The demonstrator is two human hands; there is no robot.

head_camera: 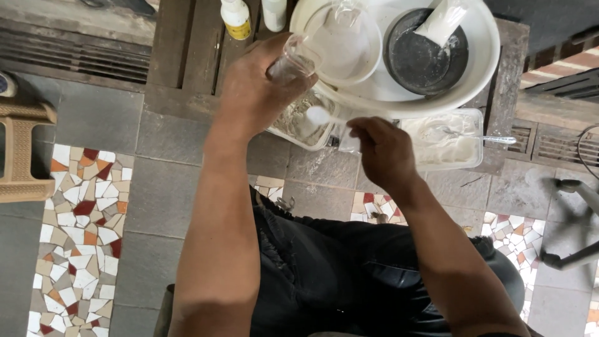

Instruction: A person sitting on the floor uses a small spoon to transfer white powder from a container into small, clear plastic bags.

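My left hand (253, 87) grips a small clear plastic cup (294, 59), tilted, above a clear tub of greyish-white powder (298, 122). My right hand (384, 153) pinches the handle of a white plastic spoon (319, 115) whose bowl sits over that tub, just under the cup. Right of it lies a second clear tub of white powder (446, 140) with a metal spoon (496, 140) resting in it.
A large white basin (483, 59) on a low dark wooden table (187, 56) holds a black bowl (424, 59), a white bag and a clear lidded container (346, 40). Two white bottles (236, 17) stand behind. A tan plastic stool (22, 153) stands left; metal chair legs (577, 249) right.
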